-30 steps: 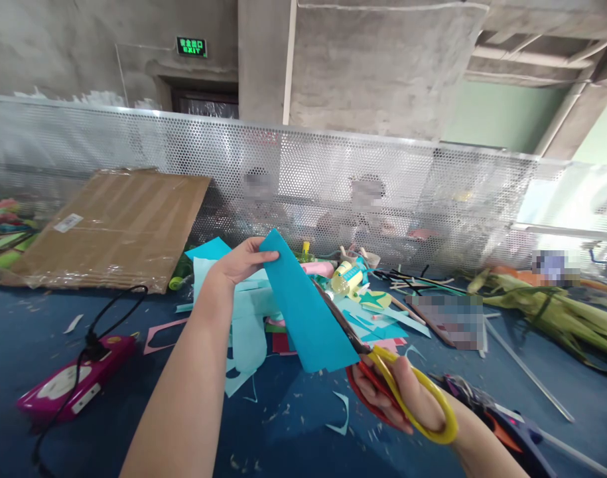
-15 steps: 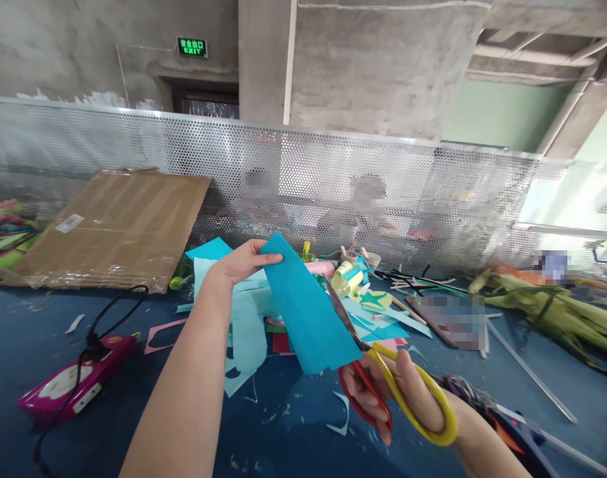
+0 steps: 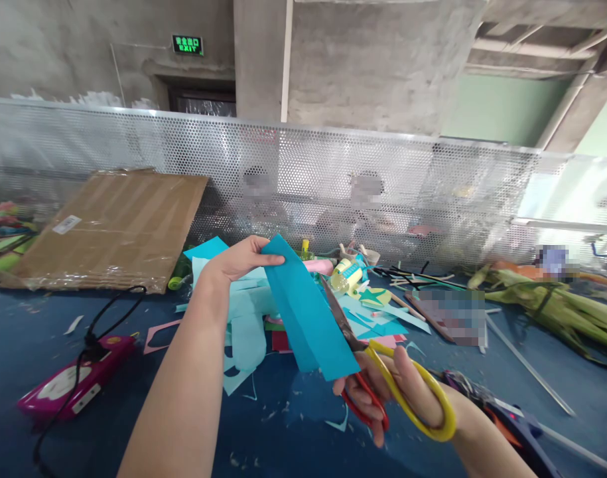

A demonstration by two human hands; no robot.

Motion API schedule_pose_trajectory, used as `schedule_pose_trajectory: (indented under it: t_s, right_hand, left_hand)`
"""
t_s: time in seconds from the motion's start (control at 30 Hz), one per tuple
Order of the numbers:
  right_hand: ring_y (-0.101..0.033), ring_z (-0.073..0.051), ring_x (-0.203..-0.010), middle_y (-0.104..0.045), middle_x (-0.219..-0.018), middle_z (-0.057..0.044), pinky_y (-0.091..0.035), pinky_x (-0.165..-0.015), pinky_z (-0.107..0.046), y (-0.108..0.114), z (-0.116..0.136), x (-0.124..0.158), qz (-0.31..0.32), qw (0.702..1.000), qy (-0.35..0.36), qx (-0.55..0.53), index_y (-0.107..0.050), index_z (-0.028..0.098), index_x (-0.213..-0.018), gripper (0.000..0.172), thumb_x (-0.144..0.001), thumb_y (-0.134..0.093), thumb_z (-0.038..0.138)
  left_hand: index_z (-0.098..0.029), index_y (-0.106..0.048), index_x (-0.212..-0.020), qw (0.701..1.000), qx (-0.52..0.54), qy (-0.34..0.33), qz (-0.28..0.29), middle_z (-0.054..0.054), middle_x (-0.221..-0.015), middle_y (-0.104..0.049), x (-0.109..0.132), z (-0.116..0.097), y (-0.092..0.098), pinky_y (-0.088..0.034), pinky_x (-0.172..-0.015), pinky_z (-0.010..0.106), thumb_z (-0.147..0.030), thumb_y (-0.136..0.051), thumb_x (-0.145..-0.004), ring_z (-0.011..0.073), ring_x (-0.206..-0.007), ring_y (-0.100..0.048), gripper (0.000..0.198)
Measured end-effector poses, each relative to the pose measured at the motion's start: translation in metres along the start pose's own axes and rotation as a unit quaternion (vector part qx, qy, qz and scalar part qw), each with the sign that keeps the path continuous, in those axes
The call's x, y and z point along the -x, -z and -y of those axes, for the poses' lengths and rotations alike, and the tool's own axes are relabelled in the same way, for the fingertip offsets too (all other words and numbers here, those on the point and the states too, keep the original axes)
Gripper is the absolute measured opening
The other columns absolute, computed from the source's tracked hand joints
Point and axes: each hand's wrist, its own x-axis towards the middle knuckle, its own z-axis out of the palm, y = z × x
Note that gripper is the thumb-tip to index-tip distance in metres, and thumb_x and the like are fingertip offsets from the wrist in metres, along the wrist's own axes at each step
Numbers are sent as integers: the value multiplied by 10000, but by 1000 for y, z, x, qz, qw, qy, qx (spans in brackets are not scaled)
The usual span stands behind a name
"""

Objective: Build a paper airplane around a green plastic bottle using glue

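My left hand (image 3: 236, 259) pinches the top corner of a folded teal paper sheet (image 3: 308, 312) and holds it up over the blue table (image 3: 134, 425). My right hand (image 3: 393, 392) grips scissors (image 3: 383, 378) with one yellow and one red handle. The blades lie along the sheet's right edge, partly apart. Light blue paper offcuts (image 3: 246, 325) lie on the table right under the sheet.
A cardboard sheet (image 3: 109, 229) leans on the perforated metal screen (image 3: 333, 186) at back left. A magenta device (image 3: 69, 385) with a black cable sits front left. Glue bottle (image 3: 345, 275), sticks and paper scraps crowd the middle. Green stalks (image 3: 556, 309) lie right. A glue gun (image 3: 512, 425) rests by my right wrist.
The scissors have shifted slightly left along the sheet's right edge and the handles have spread a little. The teal sheet looks narrower now. My left hand has barely moved.
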Motion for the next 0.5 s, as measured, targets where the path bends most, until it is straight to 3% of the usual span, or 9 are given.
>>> schedule_pose_trajectory:
  t_s: [0.17, 0.5]
  right_hand:
    - [-450, -155, -603, -414, -731, -23, -555, -625, -379, -2, 4, 1, 3, 1000, 16, 8, -623, 224, -1041, 824, -703, -233, 867]
    - [-523, -158, -526, -455, -649, -16, -526, -539, -335, 2, 10, -1, -55, 995, 20, 80, -626, 217, -857, 748, -746, -222, 837]
  left_hand:
    - [-188, -748, -722, 1000, 9, -7, 0, 34, -774, -746, 0, 5, 3, -548, -775, 356, -354, -788, -660, 190, -734, -683, 182]
    - [-179, -755, -759, 1000, -15, 5, -18, 45, -789, -749, -1, 1, 0, -543, -788, 350, -343, -763, -700, 190, -732, -685, 174]
